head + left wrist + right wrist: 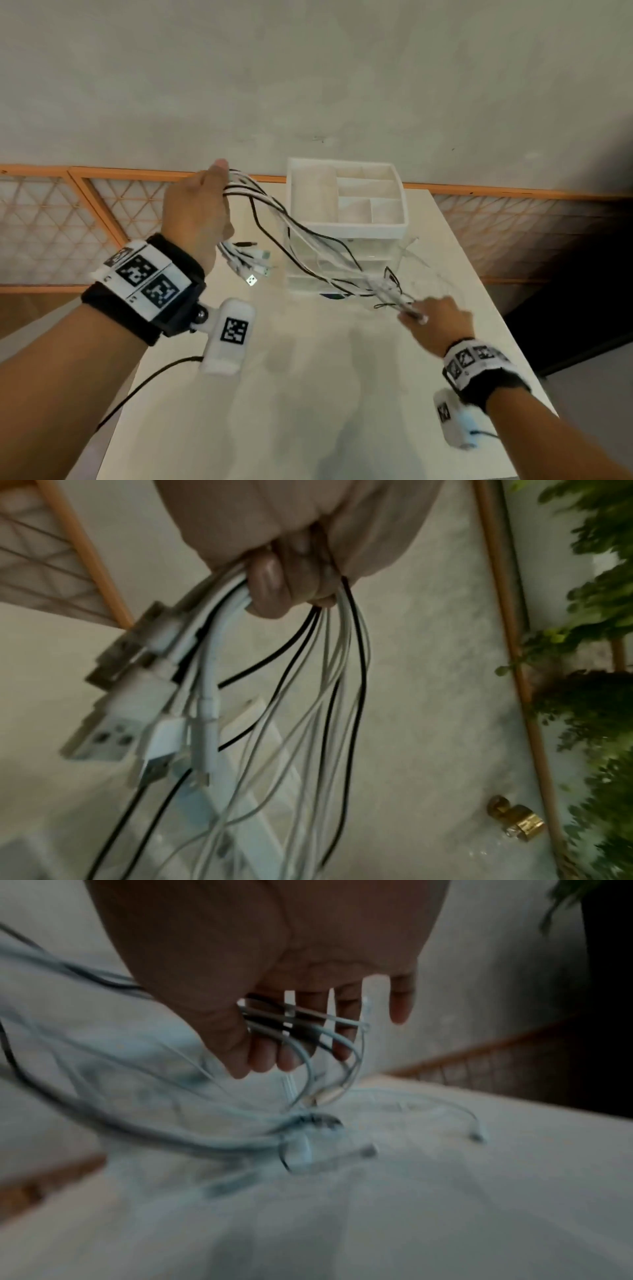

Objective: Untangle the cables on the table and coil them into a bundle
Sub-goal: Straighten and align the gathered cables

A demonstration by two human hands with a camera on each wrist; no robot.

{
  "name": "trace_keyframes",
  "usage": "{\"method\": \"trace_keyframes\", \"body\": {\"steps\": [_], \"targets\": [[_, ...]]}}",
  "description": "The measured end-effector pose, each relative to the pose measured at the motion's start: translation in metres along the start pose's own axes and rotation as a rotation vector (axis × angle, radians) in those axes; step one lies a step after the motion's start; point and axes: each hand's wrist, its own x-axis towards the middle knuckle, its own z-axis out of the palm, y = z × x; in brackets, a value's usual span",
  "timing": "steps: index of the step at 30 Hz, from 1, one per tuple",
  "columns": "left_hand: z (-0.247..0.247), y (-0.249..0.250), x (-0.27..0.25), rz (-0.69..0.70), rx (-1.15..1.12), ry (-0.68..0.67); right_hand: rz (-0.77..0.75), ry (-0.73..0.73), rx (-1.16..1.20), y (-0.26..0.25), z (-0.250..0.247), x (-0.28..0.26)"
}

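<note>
My left hand (197, 205) is fisted round the cables (301, 233), raised above the white table (308, 394); plugs dangle below it. The strands slope down rightward past the drawer organizer (346, 198) to my right hand (436, 323), whose thumb pinches them against loosely spread fingers (342, 1031). Behind stands a pale wall (308, 68).

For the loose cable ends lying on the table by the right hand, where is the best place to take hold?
Probably just behind the plug tips, on the thin cords, coming from above. The ends lie flat on the table, while the left hand grips the cables raised and the right hand pinches them lower down.
</note>
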Motion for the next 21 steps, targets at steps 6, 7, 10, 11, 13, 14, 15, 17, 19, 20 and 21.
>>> {"method": "trace_keyframes", "body": {"steps": [6, 7, 10, 11, 13, 14, 15, 17, 19, 20, 21], "targets": [[0.018, -0.03, -0.012, 0.067, 0.32, -0.159, 0.039, -0.083, 0.435, -0.017, 0.011, 0.025], [0.017, -0.038, -0.011, 0.1, 0.433, -0.165, 0.055, -0.009, 0.633, -0.016, -0.009, 0.032], [0.011, -0.051, -0.011, 0.18, 0.768, -0.125, 0.041, 0.343, 1.071, -0.006, -0.075, 0.036], [0.009, -0.053, -0.012, 0.186, 0.801, -0.094, 0.021, 0.49, 1.084, -0.003, -0.095, 0.031], [0.001, -0.055, -0.007, 0.186, 0.804, -0.017, -0.002, 0.667, 0.953, 0.001, -0.119, 0.016], [-0.003, -0.054, -0.002, 0.169, 0.749, 0.044, 0.034, 0.651, 0.858, 0.003, -0.117, 0.012], [-0.006, -0.051, 0.004, 0.144, 0.648, 0.11, 0.097, 0.549, 0.749, 0.006, -0.106, 0.012], [-0.009, -0.039, 0.012, 0.058, 0.324, 0.208, 0.209, 0.24, 0.482, 0.014, -0.063, 0.016], [-0.007, -0.029, 0.016, -0.007, 0.108, 0.186, 0.24, 0.011, 0.382, 0.019, -0.02, 0.02], [-0.004, -0.029, 0.016, -0.01, 0.092, 0.14, 0.262, -0.031, 0.432, 0.019, -0.01, 0.021], [0.0, -0.031, 0.014, 0.004, 0.138, 0.082, 0.276, -0.038, 0.509, 0.016, -0.01, 0.022]]}}
